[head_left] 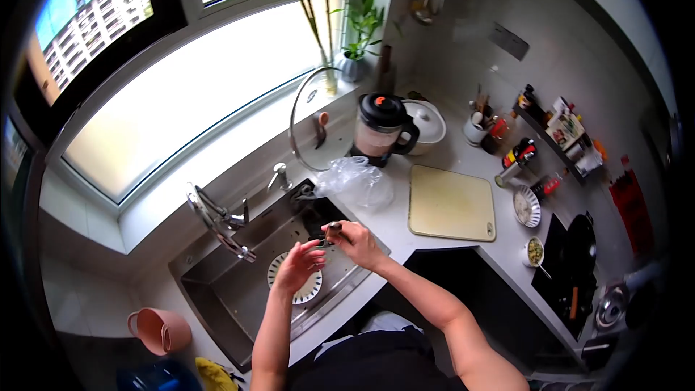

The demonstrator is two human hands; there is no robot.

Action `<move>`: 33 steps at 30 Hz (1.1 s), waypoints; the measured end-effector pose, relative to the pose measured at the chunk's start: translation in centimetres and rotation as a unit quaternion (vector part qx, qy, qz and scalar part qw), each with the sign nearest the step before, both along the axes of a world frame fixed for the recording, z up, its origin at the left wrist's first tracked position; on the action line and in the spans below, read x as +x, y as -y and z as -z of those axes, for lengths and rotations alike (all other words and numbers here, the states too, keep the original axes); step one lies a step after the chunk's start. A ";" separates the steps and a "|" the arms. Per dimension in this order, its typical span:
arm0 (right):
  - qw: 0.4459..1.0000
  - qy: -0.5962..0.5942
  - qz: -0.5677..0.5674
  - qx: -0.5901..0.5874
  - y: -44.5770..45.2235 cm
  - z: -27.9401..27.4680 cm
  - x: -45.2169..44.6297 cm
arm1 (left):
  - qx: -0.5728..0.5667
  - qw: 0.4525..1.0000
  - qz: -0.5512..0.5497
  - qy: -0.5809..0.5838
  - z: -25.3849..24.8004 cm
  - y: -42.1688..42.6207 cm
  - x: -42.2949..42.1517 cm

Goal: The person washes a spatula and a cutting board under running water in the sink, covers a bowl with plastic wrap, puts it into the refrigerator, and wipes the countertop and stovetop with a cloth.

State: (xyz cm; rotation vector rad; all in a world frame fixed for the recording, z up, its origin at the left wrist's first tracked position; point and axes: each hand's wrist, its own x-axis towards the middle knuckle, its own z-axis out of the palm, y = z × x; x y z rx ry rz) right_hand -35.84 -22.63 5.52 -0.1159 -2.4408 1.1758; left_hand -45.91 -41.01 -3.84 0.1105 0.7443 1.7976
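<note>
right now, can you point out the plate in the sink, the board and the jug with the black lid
Plate (pixel 308 290): head view, lower right part of its surface.
Board (pixel 452 203): head view, middle of its top face.
Jug (pixel 374 142): head view, side wall below the lid.

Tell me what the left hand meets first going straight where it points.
Likely the right hand, or the small object it holds; depth is unclear from this single view.
</note>
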 end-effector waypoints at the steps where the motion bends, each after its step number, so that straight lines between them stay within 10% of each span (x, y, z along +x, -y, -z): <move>1: 0.998 0.018 0.018 -0.061 -0.9 -0.5 0.6 | -0.163 0.973 0.026 -0.163 4.4 0.2 -1.0; 2: 0.991 0.034 0.032 -0.124 -1.8 -0.9 1.0 | -0.315 0.892 0.044 -0.320 8.3 0.1 -1.7; 4: 0.992 0.008 0.046 -0.117 -3.4 -2.1 1.9 | -0.539 0.317 0.225 -0.747 2.8 0.7 1.1; 7: 0.990 -0.020 0.093 -0.104 -6.4 -3.7 3.0 | -0.535 0.550 0.176 -0.617 5.3 -0.7 0.8; 12: 0.977 -0.092 0.119 -0.148 -16.6 -5.2 5.4 | -0.498 0.456 0.132 -0.726 -0.6 -9.3 0.9; 14: 0.968 -0.120 0.123 -0.184 -22.2 -6.3 6.5 | -0.414 0.599 0.079 -0.680 -4.1 -14.3 1.1; 20: 0.950 -0.223 0.157 -0.154 -39.6 -10.8 6.2 | -0.241 0.710 -0.011 -0.662 -15.0 -30.0 2.5; 33: 0.908 -0.365 0.202 -0.037 -64.8 -29.6 -19.3 | -0.142 0.639 -0.048 -0.754 -24.7 -48.8 0.8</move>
